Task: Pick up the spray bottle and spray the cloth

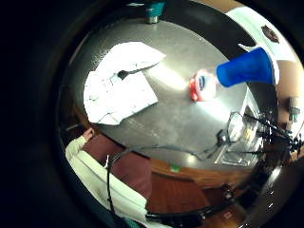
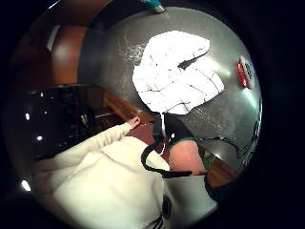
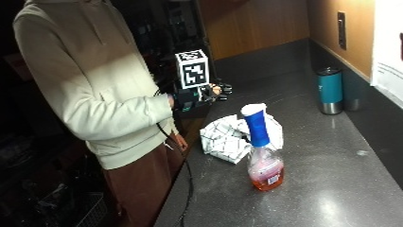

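Note:
The spray bottle (image 3: 264, 158) stands upright on the dark counter (image 3: 327, 194); it has a blue head and orange-red liquid. From the palm it shows as the same bottle (image 1: 237, 71) below, its red base (image 2: 245, 71) near the cloth. A white cloth with dark grid lines (image 3: 225, 137) lies crumpled just behind the bottle, near the counter's front edge, and shows as the cloth (image 1: 121, 83) and the cloth (image 2: 176, 76). My gloved right hand (image 3: 203, 97) hovers above the counter's edge, over the cloth and apart from the bottle. Its fingers are relaxed and hold nothing.
A teal tumbler (image 3: 329, 90) stands at the back by the wall. The bare left hand (image 3: 179, 141) hangs at the counter's front edge. The wood wall carries an outlet (image 3: 340, 23) and a white sheet (image 3: 387, 47).

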